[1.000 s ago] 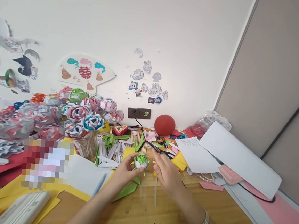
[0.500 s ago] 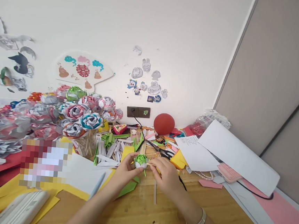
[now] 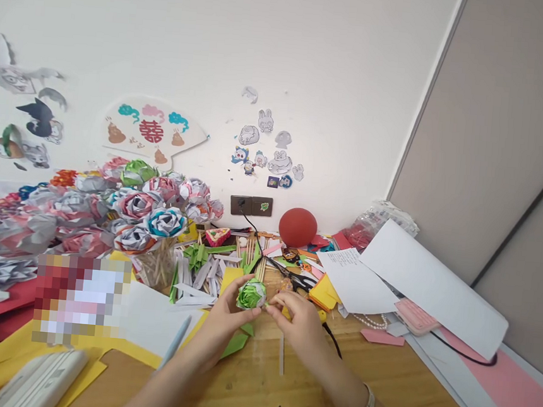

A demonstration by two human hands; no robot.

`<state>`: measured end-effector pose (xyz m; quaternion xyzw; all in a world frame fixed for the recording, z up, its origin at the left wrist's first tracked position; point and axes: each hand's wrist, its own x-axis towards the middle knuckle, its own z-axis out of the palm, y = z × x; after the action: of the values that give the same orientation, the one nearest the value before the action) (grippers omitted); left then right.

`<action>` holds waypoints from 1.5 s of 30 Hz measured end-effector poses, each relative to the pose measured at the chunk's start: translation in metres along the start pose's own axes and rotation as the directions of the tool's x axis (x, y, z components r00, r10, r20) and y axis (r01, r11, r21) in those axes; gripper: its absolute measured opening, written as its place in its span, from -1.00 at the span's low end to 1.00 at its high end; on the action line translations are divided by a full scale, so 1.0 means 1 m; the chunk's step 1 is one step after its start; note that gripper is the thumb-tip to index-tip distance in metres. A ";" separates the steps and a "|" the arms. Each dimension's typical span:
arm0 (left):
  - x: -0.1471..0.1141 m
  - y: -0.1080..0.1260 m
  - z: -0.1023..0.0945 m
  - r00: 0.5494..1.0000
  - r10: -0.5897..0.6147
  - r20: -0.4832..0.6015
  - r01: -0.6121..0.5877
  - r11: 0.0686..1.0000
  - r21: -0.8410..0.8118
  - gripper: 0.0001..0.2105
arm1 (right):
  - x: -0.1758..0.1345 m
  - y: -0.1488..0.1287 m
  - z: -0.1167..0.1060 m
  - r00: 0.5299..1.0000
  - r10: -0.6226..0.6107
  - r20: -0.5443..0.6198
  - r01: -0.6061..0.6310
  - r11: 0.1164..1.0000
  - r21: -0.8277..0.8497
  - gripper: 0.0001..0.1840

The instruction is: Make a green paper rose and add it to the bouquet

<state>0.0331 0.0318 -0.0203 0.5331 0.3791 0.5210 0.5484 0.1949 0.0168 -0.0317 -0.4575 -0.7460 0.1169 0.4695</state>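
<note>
Paper rose (image 3: 251, 293) above cluttered wooden desk (image 3: 284, 388)

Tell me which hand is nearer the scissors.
Right. The right hand is just below the scissors, its fingers close to the handles. The left hand holds the green paper flower, farther left of them.

Left hand (image 3: 223, 316) curled shut, right hand (image 3: 299, 323) pinching, fingertips meeting

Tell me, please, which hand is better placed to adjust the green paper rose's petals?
Probably the right hand: its fingertips pinch at the green paper rose from the side, while the left hand cups and supports it.
</note>
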 end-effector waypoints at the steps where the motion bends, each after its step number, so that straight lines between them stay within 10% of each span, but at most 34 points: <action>1: 0.000 -0.001 0.001 1.000 -0.004 0.001 0.004 1.000 -0.013 -0.44 | 0.001 0.001 0.000 1.000 0.012 -0.015 -0.012 1.000 0.011 -0.89; 7: 0.000 -0.008 0.004 1.000 -0.012 0.023 0.015 0.994 -0.113 -0.48 | 0.004 0.006 -0.001 0.988 0.110 -0.109 -0.103 0.992 0.069 -0.88; 14: 0.005 -0.007 -0.006 0.963 0.176 -0.203 -0.126 0.963 0.237 -0.69 | 0.006 0.005 -0.002 0.986 0.114 -0.119 -0.108 0.993 0.054 -0.87; 18: 0.004 0.001 -0.008 0.913 0.406 0.039 -0.353 0.737 0.576 -0.84 | 0.006 -0.001 -0.001 0.995 0.093 -0.044 -0.095 0.995 -0.031 -0.86; 22: -0.002 -0.003 0.000 0.923 0.317 0.218 -0.381 0.675 0.632 -0.87 | 0.004 -0.005 0.001 0.994 0.106 -0.007 -0.106 0.994 -0.007 -0.85; 29: -0.006 -0.006 0.006 0.967 0.210 0.145 -0.254 0.741 0.622 -0.88 | 0.003 -0.005 -0.001 0.969 0.206 0.137 -0.234 0.943 0.238 -0.87; 45: 0.001 -0.006 -0.001 0.962 0.046 0.269 -0.167 0.880 0.445 -0.84 | 0.007 -0.001 -0.011 0.950 0.176 0.259 -0.213 0.969 0.122 -0.91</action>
<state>0.0336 0.0333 -0.0256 0.7302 0.3901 0.3732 0.4188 0.2025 0.0189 -0.0213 -0.4745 -0.7390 0.2738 0.3922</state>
